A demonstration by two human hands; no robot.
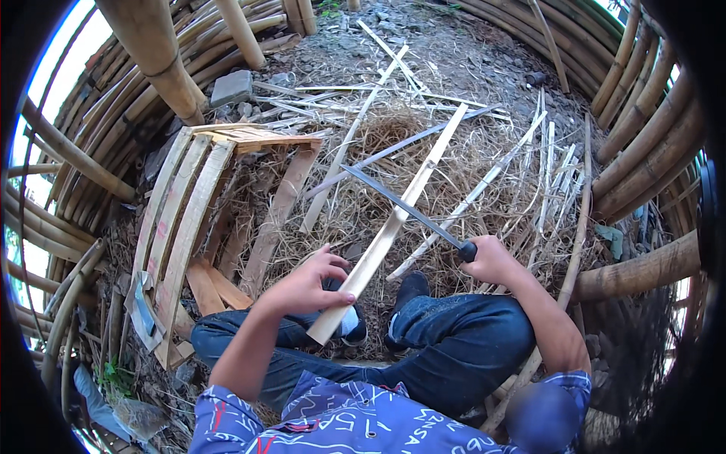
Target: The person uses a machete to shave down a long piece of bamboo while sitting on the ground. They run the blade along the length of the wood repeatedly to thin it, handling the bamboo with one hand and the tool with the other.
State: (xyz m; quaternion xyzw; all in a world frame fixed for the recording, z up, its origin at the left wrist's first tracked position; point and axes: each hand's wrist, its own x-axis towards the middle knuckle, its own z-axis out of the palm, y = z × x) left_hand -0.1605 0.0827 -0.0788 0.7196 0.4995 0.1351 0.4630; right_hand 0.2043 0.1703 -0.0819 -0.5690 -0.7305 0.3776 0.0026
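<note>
A long split bamboo strip [389, 231] slants away from me, its near end above my lap. My left hand [311, 284] grips it near that end, thumb on the strip and fingers loosely spread along its left side. My right hand [490, 262] is closed round the dark handle of a long machete [435, 225]. Its narrow blade points to the far left and crosses the strip around mid-length. Whether the edge touches the strip, I cannot tell. My legs [461, 325] in blue jeans are bent beneath my arms.
A slatted wooden crate [175, 208] stands at the left. Dry shavings [393, 136] and several loose bamboo strips [548, 174] litter the ground ahead. A grey block [231, 88] lies behind the crate. Bamboo-pole walls [643, 174] curve around both sides, with an upright post [155, 57] at far left.
</note>
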